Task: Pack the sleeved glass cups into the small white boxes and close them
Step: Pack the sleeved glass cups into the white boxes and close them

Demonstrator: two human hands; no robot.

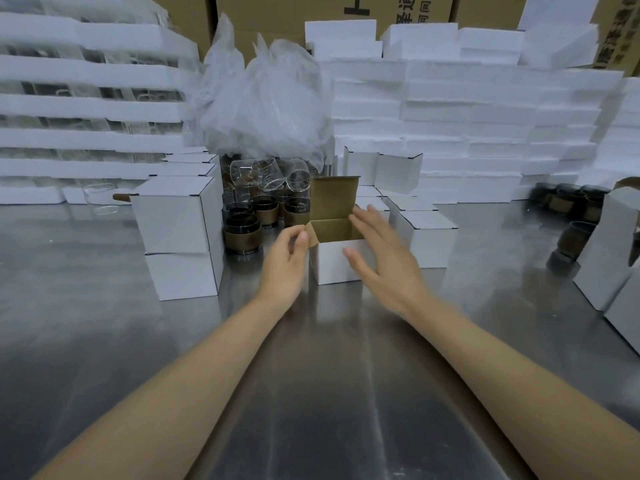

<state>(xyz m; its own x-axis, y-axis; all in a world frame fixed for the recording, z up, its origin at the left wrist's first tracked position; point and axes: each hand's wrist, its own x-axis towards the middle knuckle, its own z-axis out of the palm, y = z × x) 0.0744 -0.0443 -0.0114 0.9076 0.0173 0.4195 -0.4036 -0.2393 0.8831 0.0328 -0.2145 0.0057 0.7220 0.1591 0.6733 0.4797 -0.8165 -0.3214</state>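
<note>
Standing upright, box (337,266) opens upward, lid (334,197) raised.

Dim, cool light; pale glare streaks the steel worktop (329,393). Edges bow outward, and the right hand (384,258) is motion-blurred.

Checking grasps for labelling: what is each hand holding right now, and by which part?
The left hand seems to pinch the open box by its left side flap; the right hand is open, holding nothing.
</note>
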